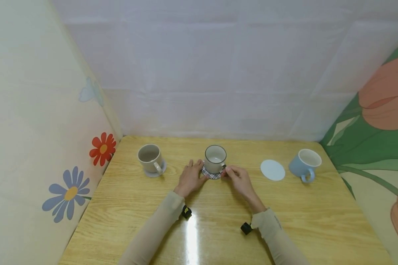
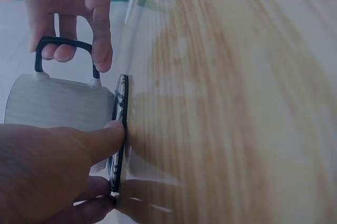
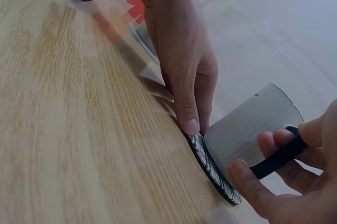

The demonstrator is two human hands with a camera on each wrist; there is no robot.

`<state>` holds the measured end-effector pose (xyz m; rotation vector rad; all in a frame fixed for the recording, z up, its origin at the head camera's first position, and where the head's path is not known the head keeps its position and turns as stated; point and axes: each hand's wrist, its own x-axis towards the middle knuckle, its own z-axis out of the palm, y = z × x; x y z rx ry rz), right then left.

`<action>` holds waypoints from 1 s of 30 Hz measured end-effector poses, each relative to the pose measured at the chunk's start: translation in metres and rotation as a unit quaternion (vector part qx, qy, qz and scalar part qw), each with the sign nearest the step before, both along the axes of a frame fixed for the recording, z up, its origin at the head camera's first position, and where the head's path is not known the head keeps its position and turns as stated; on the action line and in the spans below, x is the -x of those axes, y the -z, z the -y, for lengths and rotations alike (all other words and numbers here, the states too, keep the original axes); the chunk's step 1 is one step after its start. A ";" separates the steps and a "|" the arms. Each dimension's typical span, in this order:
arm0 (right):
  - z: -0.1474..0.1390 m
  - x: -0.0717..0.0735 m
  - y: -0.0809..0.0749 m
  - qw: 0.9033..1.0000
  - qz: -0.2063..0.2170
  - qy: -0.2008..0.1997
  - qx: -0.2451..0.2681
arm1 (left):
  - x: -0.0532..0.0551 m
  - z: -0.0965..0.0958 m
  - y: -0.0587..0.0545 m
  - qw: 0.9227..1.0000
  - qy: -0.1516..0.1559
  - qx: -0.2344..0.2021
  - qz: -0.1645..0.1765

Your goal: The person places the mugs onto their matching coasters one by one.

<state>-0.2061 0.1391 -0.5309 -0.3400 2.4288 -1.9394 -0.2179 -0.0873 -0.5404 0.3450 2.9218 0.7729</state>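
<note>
A whitish mug (image 1: 215,159) with a dark rim and black handle stands upright on a round checked coaster (image 1: 212,175) near the back middle of the table. My right hand (image 1: 241,183) grips the mug's handle (image 3: 278,156), fingers curled round it. From the left, my left hand (image 1: 190,179) holds the coaster by its edge. Its thumb (image 2: 111,139) lies on the rim in the left wrist view, with other fingers at the edge farther round. Part of the mug is hidden behind the left hand in that view.
At the left, a grey-beige mug (image 1: 150,156) stands on a pale coaster (image 1: 163,168). A white round coaster (image 1: 272,170) lies to the right, beside a light-blue mug (image 1: 300,166). White cloth (image 1: 212,73) hangs behind the wooden table (image 1: 219,235); flowered panels flank it.
</note>
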 end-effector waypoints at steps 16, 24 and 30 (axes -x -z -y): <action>0.000 0.000 0.000 1.000 -0.002 -0.002 0.000 | -0.001 -0.001 -0.001 1.000 -0.005 -0.002 0.001; 0.000 0.000 0.002 1.000 -0.010 -0.006 -0.018 | 0.000 -0.001 0.002 1.000 -0.008 -0.007 0.002; 0.000 0.000 0.002 1.000 -0.012 -0.006 -0.025 | 0.000 -0.001 0.003 1.000 -0.008 -0.013 -0.001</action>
